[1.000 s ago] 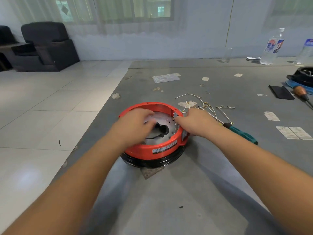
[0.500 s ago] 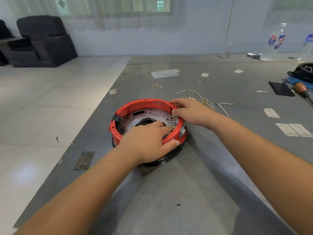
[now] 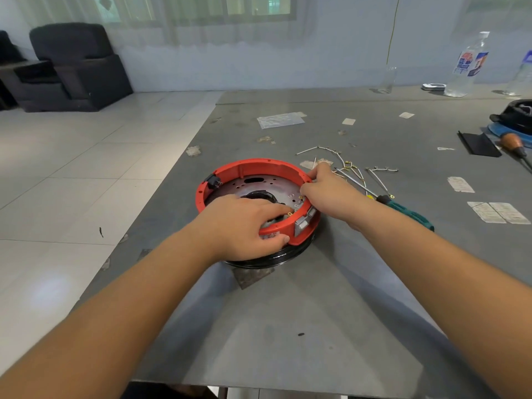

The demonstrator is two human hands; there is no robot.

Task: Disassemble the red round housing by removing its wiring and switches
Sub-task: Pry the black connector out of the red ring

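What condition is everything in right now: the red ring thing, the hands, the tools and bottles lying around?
Red housing: open-topped, sitting on a black base, grey switches still in its wall.
Left hand: gripping the near rim.
Right hand: curled on the right rim; what it pinches is hidden.
Loose wires: lying on the table beside the housing.
Green screwdriver: lying unused.
Bottle: upright, capped.

Soft daylight from the curtained window (image 3: 230, 7), faint forearm shadows, wide-angle bending at edges.
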